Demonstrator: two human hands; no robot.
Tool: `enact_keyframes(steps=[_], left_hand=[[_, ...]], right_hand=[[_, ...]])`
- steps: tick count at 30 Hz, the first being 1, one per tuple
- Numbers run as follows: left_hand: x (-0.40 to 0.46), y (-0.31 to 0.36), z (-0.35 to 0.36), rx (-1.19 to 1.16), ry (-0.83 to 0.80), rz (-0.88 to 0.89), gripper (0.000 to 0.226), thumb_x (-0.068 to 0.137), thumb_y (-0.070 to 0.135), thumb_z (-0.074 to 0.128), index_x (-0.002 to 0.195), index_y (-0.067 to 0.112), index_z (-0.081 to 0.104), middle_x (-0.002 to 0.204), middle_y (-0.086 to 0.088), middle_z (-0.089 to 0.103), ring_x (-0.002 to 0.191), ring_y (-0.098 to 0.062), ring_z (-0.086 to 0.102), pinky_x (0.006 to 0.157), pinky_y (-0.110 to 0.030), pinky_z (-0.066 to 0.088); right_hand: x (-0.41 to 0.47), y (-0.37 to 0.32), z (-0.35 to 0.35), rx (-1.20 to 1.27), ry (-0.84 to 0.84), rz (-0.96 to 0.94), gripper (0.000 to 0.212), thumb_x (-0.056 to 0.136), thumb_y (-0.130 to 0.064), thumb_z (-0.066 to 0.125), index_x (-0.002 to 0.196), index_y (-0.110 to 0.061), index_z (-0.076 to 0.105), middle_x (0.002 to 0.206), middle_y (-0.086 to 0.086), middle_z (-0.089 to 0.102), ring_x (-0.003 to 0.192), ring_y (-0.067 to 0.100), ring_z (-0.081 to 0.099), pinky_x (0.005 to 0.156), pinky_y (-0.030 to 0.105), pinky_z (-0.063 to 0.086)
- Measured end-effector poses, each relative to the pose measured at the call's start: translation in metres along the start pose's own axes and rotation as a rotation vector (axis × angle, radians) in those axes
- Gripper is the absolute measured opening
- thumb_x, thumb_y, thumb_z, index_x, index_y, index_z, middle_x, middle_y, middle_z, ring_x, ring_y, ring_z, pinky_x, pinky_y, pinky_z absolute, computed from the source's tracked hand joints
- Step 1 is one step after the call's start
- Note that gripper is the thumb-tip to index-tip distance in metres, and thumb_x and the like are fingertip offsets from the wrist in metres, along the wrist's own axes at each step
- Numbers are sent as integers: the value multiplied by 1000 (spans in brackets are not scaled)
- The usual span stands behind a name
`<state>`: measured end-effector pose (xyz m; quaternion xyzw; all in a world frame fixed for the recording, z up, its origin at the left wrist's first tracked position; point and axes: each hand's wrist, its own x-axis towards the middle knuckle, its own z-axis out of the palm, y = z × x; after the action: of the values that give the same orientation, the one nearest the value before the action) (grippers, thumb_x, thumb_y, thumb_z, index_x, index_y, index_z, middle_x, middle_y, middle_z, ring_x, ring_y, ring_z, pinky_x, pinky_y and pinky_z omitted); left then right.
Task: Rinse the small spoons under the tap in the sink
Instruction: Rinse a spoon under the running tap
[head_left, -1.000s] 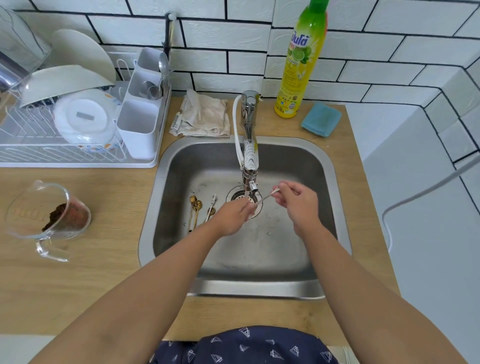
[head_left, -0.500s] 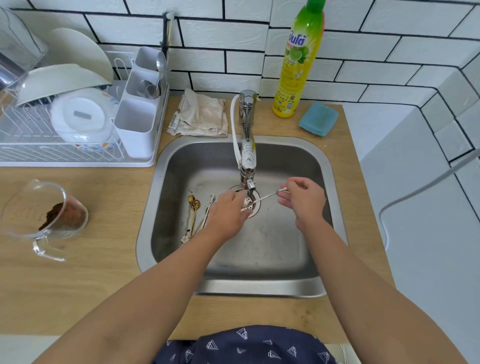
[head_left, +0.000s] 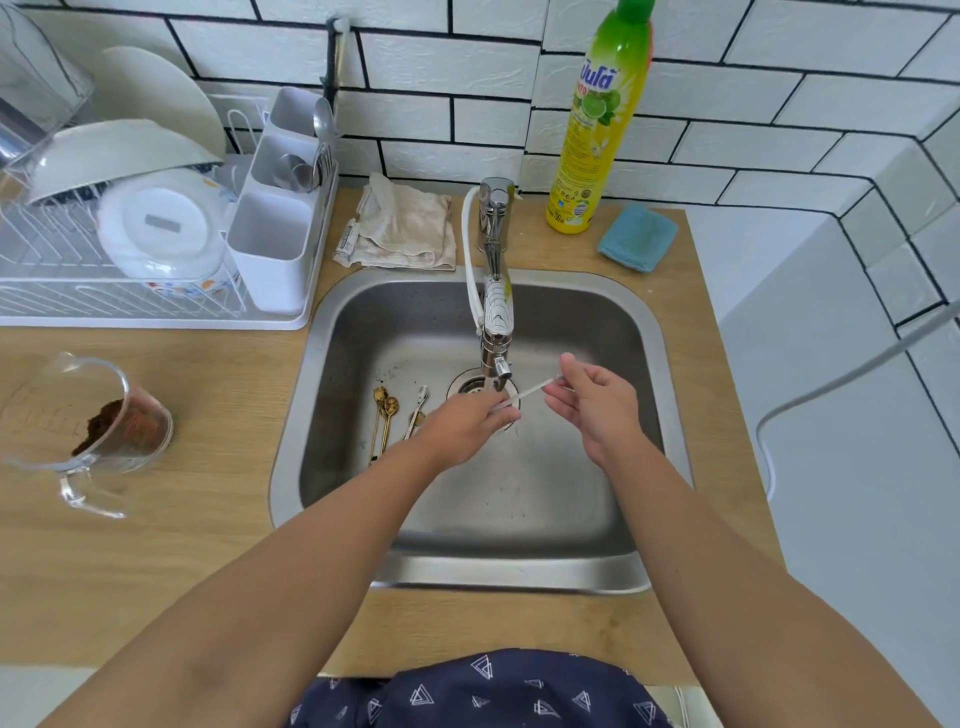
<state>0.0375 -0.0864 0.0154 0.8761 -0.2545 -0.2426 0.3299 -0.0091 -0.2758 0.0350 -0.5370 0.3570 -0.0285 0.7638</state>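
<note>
A thin silver spoon (head_left: 532, 389) stretches between my two hands just under the tap spout (head_left: 496, 358) in the steel sink (head_left: 519, 571). My right hand (head_left: 597, 405) pinches its handle end. My left hand (head_left: 467, 426) holds the bowl end, which its fingers hide. Two gold spoons (head_left: 383, 415) and a silver one (head_left: 418, 408) lie on the sink floor left of the drain (head_left: 470, 384).
A glass measuring jug (head_left: 78, 431) with brown grounds stands on the wooden counter at left. A white dish rack (head_left: 156, 218) with a cutlery holder sits behind it. A folded cloth (head_left: 405, 228), a yellow detergent bottle (head_left: 597, 130) and a blue sponge (head_left: 638, 238) line the back edge.
Both hands stay under the spout with the spoon between them. My left hand has rubbed along the bowl end and my right hand has risen a little.
</note>
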Motion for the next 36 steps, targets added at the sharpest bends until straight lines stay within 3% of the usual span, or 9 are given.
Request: enact_keyframes(steps=[6, 9, 12, 14, 17, 20, 24, 30, 36], left_hand=[[-12, -8, 0, -25, 3, -58, 34, 104, 54, 26, 93, 31, 50, 82, 11, 58, 82, -17, 58, 72, -34, 41], [-35, -31, 1, -205, -52, -137, 34, 103, 55, 29, 99, 35, 56, 75, 8, 56, 68, -10, 54, 64, -27, 44], [-56, -47, 1, -238, -101, -196, 33, 102, 57, 27, 98, 37, 54, 77, 9, 54, 64, -5, 49, 57, -20, 40], [-63, -53, 3, -222, -105, -212, 31, 103, 51, 28, 89, 35, 50, 77, 8, 54, 68, -7, 50, 59, -23, 40], [-67, -55, 7, -192, -43, -219, 31, 105, 45, 29, 82, 33, 45, 78, 7, 55, 74, -10, 51, 66, -28, 40], [-68, -55, 10, -155, -18, -211, 31, 106, 45, 30, 81, 33, 44, 78, 7, 55, 73, -8, 51, 64, -26, 38], [-68, -56, 12, -109, -16, -195, 31, 106, 46, 30, 80, 34, 43, 77, 6, 56, 73, -11, 53, 64, -27, 40], [-68, -59, 15, -24, -29, -219, 34, 106, 45, 31, 75, 33, 39, 73, 6, 54, 69, -11, 50, 60, -31, 35], [-68, -56, 16, -34, -26, -223, 35, 106, 42, 31, 74, 31, 39, 72, 7, 52, 69, -9, 49, 60, -28, 34]], right_hand=[[-2, 15, 12, -126, -46, 27, 17, 94, -31, 74, 89, -16, 68, 74, -4, 77, 75, 7, 77, 51, 15, 51], [-11, 29, 25, -191, -177, 45, 5, 96, -19, 71, 101, -19, 68, 79, -3, 76, 74, 5, 76, 55, 14, 49], [-22, 48, 40, -334, -285, -20, 28, 87, -9, 79, 108, -25, 69, 79, -5, 71, 70, 4, 70, 60, 17, 50], [-27, 59, 47, -382, -293, -61, 23, 85, -12, 81, 103, -23, 71, 76, -7, 71, 69, 4, 69, 62, 18, 50], [-30, 64, 52, -365, -305, -17, 9, 97, -22, 68, 105, -21, 70, 88, -8, 80, 77, 9, 76, 66, 22, 48], [-30, 63, 51, -329, -321, 15, 18, 104, -26, 57, 113, -21, 71, 101, -10, 81, 76, 8, 75, 69, 21, 45], [-33, 63, 47, -333, -312, -10, 17, 100, -28, 62, 114, -23, 71, 101, -9, 81, 69, 6, 70, 70, 20, 46], [-36, 69, 30, -220, -408, 113, 22, 106, -20, 51, 117, -23, 69, 115, -7, 78, 84, 9, 76, 70, 25, 44], [-36, 72, 34, -230, -361, 72, 22, 105, -21, 52, 117, -24, 70, 110, -7, 80, 81, 8, 75, 75, 27, 45]])
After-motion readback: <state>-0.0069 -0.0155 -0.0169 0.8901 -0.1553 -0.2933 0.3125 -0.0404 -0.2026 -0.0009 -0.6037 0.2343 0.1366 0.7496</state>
